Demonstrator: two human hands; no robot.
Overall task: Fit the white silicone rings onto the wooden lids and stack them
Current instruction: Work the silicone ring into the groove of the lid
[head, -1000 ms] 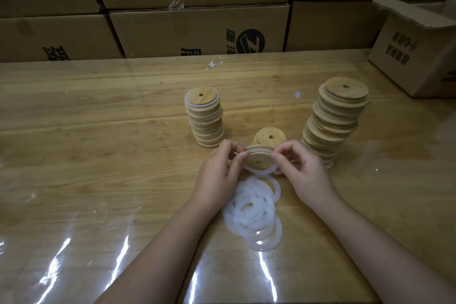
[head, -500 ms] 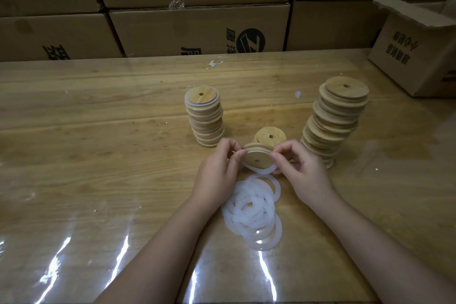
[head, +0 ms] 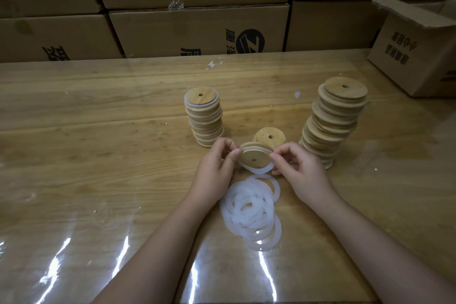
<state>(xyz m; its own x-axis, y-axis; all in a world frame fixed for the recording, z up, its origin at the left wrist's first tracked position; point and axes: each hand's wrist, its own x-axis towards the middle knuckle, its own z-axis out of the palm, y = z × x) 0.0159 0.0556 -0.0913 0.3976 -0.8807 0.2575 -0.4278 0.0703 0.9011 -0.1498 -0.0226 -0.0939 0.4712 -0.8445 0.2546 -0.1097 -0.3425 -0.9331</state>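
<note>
Broadly, a wall of stacked cardboard cartons (head: 197,29) runs along the far edge of the wooden table (head: 98,155), whose top lies under a glossy clear sheet. One carton bears a round black logo (head: 250,41) with a slanted stroke in it, beside printed characters I cannot read. At the far right corner stands an open carton (head: 414,57). Its print appears upside down and its contents cannot be made out.

Both forearms reach in from the near edge and meet at the table's middle. The left hand (head: 214,168) and right hand (head: 301,170) face each other with fingers curled. Each grip is clamped by thumb and fingertips on opposite rims of one wooden lid (head: 254,158), held tilted just above the table with a white silicone ring (head: 257,171) looped around it.

Right of the hands rises the taller, leaning stack of bare lids (head: 333,118). Left of centre stands the shorter stack of ringed lids (head: 204,118). A pile of loose rings (head: 251,210) lies between the wrists. Just beyond the held lid, between both stacks, lies a spare lid (head: 270,136).
</note>
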